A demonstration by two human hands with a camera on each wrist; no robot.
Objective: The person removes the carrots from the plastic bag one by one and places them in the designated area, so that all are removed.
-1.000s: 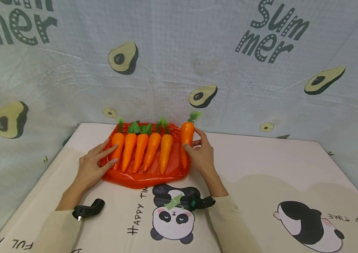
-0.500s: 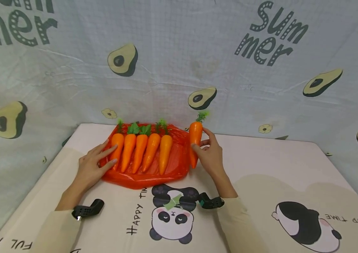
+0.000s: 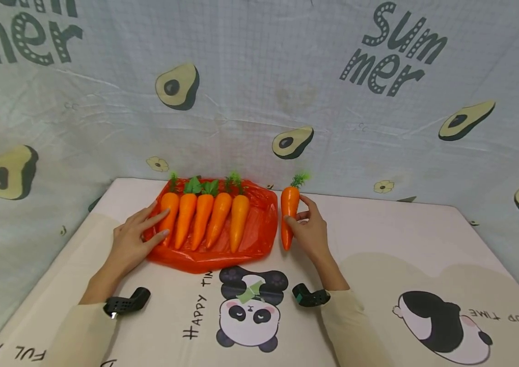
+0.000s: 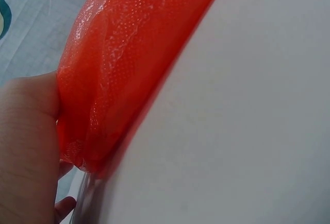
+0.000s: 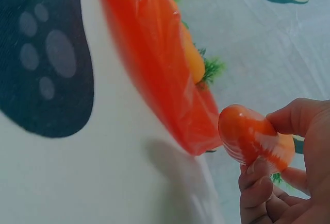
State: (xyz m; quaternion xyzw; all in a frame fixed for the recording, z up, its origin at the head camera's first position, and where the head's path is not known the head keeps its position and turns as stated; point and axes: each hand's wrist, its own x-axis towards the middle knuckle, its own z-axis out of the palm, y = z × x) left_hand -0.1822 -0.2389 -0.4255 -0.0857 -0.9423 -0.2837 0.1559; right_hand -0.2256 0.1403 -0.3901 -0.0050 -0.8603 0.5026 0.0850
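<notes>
A carrot (image 3: 289, 204) with green leaves stands just right of the red plastic bag (image 3: 259, 224), pinched between the thumb and fingers of my right hand (image 3: 311, 229). In the right wrist view the thumb and fingers close round this shiny carrot (image 5: 247, 134), its tip toward the camera. Several more carrots (image 3: 204, 219) lie side by side on the bag, leaves toward the wall. My left hand (image 3: 135, 239) rests with spread, fairly straight fingers on the bag's left edge and the leftmost carrot (image 3: 169, 216). The left wrist view shows it against the bag's side (image 4: 113, 80).
A pale tablecloth (image 3: 378, 229) with panda prints covers the table. The printed panda (image 3: 250, 318) lies in front of the bag. Behind the table hangs a cloth (image 3: 241, 102) with avocado prints, close to the carrot leaves. Both wrists wear black straps (image 3: 126, 303).
My right hand has moved the carrot rightward off the bag's right side, then slightly down toward me. The left hand and the other carrots stay where they were.
</notes>
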